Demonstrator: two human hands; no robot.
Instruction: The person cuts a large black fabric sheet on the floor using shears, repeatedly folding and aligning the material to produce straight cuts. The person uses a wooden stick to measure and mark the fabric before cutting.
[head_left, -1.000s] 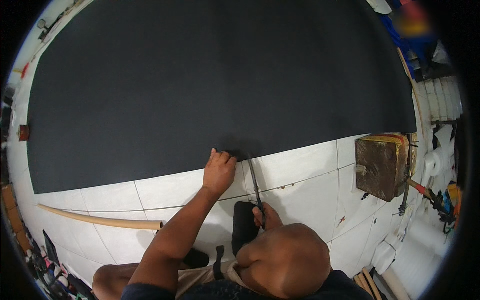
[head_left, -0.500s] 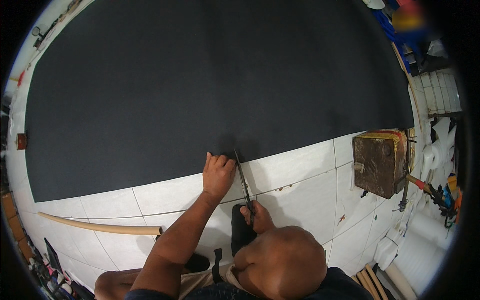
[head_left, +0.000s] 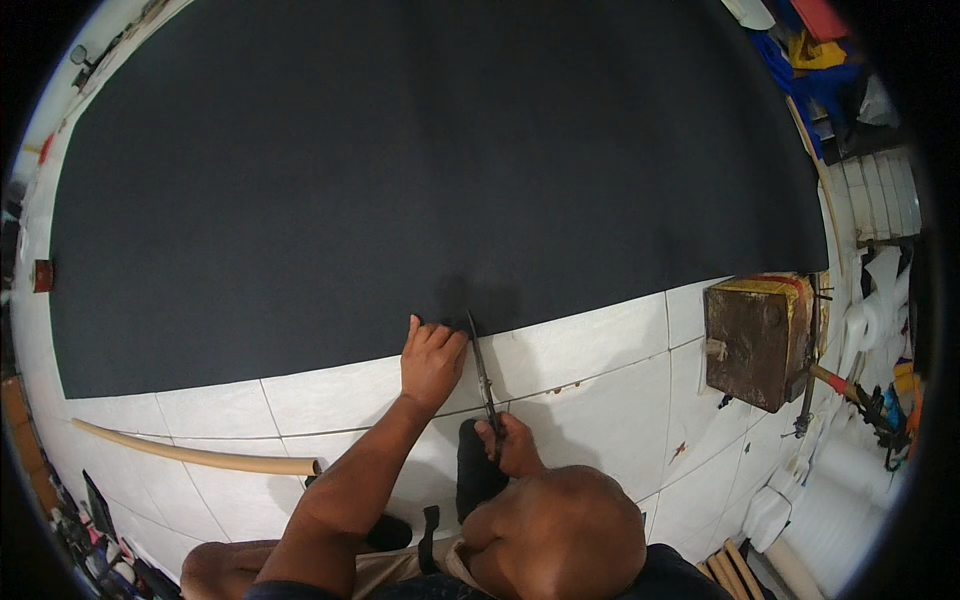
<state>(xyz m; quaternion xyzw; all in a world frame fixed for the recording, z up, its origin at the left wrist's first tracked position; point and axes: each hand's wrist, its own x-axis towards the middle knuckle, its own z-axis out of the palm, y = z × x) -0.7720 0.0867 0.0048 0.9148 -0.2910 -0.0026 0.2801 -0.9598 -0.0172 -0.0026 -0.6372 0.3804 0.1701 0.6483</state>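
Observation:
A wide black sheet (head_left: 400, 180) of fabric-like material lies spread over the floor, its near edge running just in front of me. At that edge my left hand (head_left: 433, 362) has its fingers curled over the sheet, pinching the border. Just right of it, long dark scissors (head_left: 482, 365) reach up to the edge with their tips on the black material. My right hand (head_left: 515, 445) is closed around their handles. Whether the blades are fully together is hard to make out.
White floor tiles (head_left: 600, 350) show along the near side. A cardboard tube (head_left: 200, 455) lies at the left. A worn brown box-like block (head_left: 755, 340) rests by the sheet's right corner, with a red-handled tool (head_left: 833, 380) beside it. White rolls (head_left: 840, 500) and clutter line the right.
The view has shifted slightly, so the floor things sit a little differently in the picture. Both hands keep the same grips, and the scissors stay at the sheet's near edge.

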